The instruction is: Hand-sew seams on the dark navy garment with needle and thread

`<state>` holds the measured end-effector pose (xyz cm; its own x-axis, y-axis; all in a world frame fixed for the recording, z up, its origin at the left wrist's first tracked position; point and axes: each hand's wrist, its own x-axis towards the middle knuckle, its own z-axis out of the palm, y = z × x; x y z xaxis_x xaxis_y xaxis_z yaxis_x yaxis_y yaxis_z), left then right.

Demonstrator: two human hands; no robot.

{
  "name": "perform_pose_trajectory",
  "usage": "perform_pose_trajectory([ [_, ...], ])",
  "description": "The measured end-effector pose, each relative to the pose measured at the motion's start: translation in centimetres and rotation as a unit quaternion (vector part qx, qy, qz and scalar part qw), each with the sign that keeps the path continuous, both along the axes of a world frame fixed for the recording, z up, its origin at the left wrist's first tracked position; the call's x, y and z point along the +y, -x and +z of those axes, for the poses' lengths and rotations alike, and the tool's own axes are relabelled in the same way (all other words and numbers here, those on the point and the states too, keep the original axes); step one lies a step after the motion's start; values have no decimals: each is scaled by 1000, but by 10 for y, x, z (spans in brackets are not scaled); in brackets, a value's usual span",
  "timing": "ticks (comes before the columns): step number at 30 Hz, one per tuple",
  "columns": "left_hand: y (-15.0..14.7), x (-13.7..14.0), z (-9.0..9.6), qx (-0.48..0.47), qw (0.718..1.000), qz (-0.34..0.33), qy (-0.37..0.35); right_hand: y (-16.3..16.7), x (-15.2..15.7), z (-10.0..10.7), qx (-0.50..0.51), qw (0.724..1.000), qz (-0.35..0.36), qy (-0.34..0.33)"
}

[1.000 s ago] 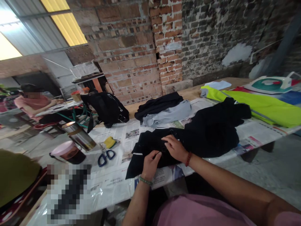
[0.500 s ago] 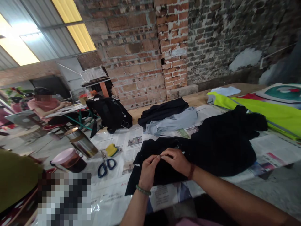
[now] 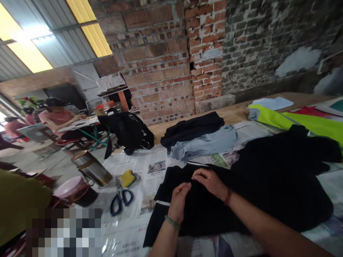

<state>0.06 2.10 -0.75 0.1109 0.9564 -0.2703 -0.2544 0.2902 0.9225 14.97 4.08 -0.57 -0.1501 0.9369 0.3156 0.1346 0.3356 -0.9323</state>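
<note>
A black garment (image 3: 270, 178) with a white stripe near its left edge is spread over newspaper under clear plastic. Above its left part, my left hand (image 3: 180, 200) is closed, thumb against the fingers; whatever lies in the pinch is too small to make out. My right hand (image 3: 211, 182) sits just to the right and a little farther back, thumb and forefinger pressed together on something I cannot make out. A small gap separates the two sets of fingertips. Left of the garment lie scissors (image 3: 122, 201) with dark blue handles and a yellow sponge-like pad (image 3: 128, 177).
A metal flask (image 3: 92, 169) and a pink-lidded cup (image 3: 77, 192) stand at the left. Behind are a black bag (image 3: 130, 130), dark folded cloth (image 3: 194, 128) and grey cloth (image 3: 205, 142). A neon-yellow garment (image 3: 302, 125) lies right. A person (image 3: 57, 117) sits farther off.
My fingertips were together and are now slightly apart, the right hand farther back. The view has shifted, so the garment appears larger and the iron at the right is mostly cut off.
</note>
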Motion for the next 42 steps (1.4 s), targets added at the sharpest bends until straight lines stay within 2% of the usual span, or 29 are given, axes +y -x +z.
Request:
perform_pose_trajectory([
  [5, 0, 3, -4, 28, 999, -44, 14, 1, -1, -11, 59, 996, 15, 70],
  [8, 0, 4, -6, 47, 996, -70, 15, -1, 1, -13, 60, 992, 38, 100],
  [12, 0, 4, -6, 51, 996, -70, 22, -3, 3, -13, 50, 994, 46, 85],
  [16, -2, 7, -6, 78, 993, -83, 25, -1, -1, -13, 121, 988, 13, 94],
  [20, -4, 8, -11, 92, 991, -96, 20, -1, 0, -14, 221, 967, -17, 129],
  [24, -1, 5, -13, 100, 991, -92, 5, -13, 10, -12, 383, 916, -53, 110],
  [26, 0, 4, -12, 85, 993, -86, 6, -20, 14, -12, 431, 893, -33, 123],
  [29, 2, 3, -10, 43, 994, -99, 17, -25, 15, -11, 444, 878, 23, 176],
  [36, 15, 3, 0, -20, 982, -189, -8, -31, 10, -6, 453, 849, 134, 236],
  [40, 25, 3, 8, -26, 983, -180, -26, -37, 16, 12, 442, 836, 163, 282],
  [42, 27, 3, 9, -29, 986, -165, -10, -39, 22, 27, 427, 843, 160, 285],
])
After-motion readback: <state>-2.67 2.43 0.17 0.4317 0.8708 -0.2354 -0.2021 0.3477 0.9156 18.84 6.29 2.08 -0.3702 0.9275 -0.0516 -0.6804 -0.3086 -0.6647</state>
